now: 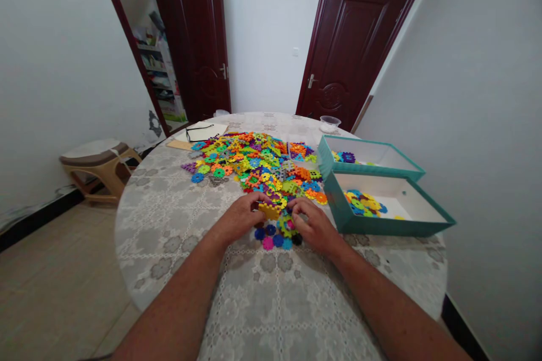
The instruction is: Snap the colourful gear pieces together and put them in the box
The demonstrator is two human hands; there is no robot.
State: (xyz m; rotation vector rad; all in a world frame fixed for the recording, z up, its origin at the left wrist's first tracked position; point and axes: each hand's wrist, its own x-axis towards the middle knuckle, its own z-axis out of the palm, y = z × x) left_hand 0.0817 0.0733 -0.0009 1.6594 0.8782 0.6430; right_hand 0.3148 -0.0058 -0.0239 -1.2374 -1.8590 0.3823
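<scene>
A wide pile of colourful plastic interlocking pieces (pixel 258 166) lies on the round table (pixel 169 237). At its near edge my left hand (pixel 243 217) has its fingers closed on a yellow piece (pixel 270 211). My right hand (pixel 311 225) rests right beside it, fingers curled onto a small joined cluster of green, blue and pink pieces (pixel 279 234) flat on the cloth. The two hands nearly touch over that cluster.
Two teal boxes stand at the right: the near one (pixel 381 225) and the far one (pixel 364 146), each holding a few pieces. Glasses on papers (pixel 201 132) and a small clear bowl (pixel 329 122) sit at the back. A stool (pixel 99 161) stands at left.
</scene>
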